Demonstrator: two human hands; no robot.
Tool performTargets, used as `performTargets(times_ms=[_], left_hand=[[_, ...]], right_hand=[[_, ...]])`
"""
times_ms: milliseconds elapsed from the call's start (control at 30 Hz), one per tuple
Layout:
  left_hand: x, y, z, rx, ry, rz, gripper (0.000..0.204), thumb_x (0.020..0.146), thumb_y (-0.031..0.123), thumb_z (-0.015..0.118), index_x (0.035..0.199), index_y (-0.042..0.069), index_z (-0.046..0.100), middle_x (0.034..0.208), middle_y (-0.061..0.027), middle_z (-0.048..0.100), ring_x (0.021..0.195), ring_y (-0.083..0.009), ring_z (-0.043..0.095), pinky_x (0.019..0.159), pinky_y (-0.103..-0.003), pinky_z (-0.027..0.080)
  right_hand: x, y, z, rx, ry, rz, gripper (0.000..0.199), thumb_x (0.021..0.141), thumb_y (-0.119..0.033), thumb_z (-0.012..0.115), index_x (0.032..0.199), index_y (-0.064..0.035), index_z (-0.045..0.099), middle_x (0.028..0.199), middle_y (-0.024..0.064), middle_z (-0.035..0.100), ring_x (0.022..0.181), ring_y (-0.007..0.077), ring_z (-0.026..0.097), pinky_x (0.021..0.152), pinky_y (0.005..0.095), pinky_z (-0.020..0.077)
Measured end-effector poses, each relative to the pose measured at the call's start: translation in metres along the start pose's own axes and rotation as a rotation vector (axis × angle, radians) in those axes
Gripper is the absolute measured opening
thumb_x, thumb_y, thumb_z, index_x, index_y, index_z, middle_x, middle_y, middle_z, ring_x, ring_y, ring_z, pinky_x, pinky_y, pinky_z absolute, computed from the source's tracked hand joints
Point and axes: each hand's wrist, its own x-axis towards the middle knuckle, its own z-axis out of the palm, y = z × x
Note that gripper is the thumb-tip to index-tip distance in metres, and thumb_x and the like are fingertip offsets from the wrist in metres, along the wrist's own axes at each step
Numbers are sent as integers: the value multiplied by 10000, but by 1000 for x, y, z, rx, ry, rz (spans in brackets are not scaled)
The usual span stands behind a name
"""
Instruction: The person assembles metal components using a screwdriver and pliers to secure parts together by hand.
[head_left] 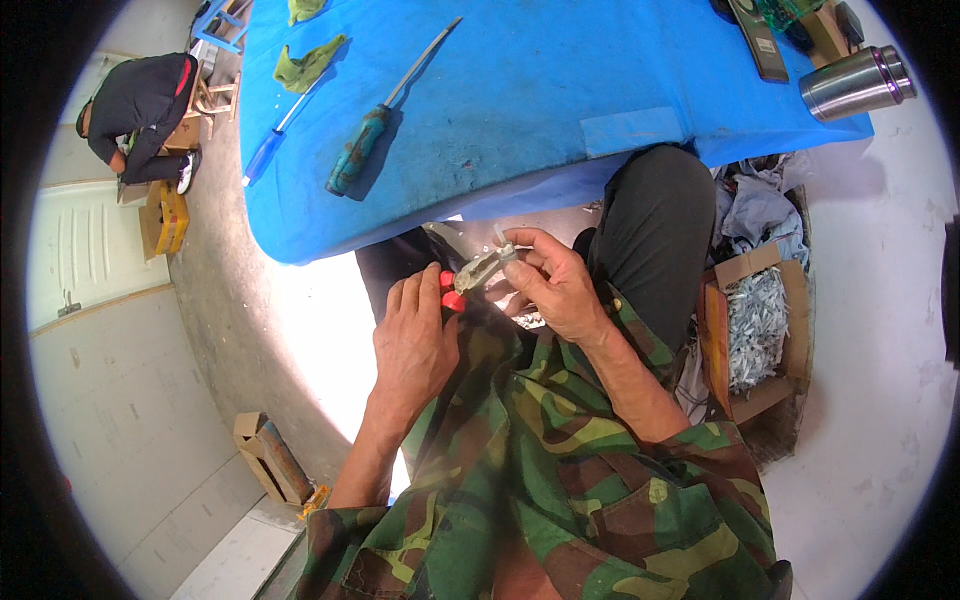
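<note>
My left hand [415, 322] is closed around the red handles of a pair of pliers [478, 271], whose worn metal head points toward my right hand. My right hand [562, 285] pinches a small whitish piece [500, 234] right by the tip of the pliers. Fingers hide most of that piece, so its exact kind is unclear. Both hands are above my lap, just in front of the blue-covered table [540, 90]. On the table lie a screwdriver with a dirty teal handle [357, 152] and a thinner blue-handled screwdriver [264, 158].
A cardboard box of pale slivers [757, 330] stands right of my knee, below grey plastic bags [760, 215]. A steel flask [858, 84] lies at the table's right end. Yellow-green gloves [308, 64] are farther back. At far left another person [140, 110] bends over boxes.
</note>
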Motion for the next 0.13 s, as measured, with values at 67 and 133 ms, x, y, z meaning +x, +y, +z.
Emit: performTargets(times_ms=[67,133], left_hand=[[0,0,0,1,-11,-4,622,835,68,717,1411,-23,498,1332,-196,584,1245,-390,554,998,-451,510],[0,-1,0,5,-24,-4,625,836,74,719,1413,-20,498,1341,-197,581,1252,-389,552,1002,-449,508]], right_hand=[[0,2,-2,15,-5,26,413,1059,-126,557,1433,19,463,1109,147,693,891,189,740,666,258,589],[0,4,-5,28,-9,52,462,1054,-146,581,1463,7,430,1124,153,691,896,192,741,666,257,589]])
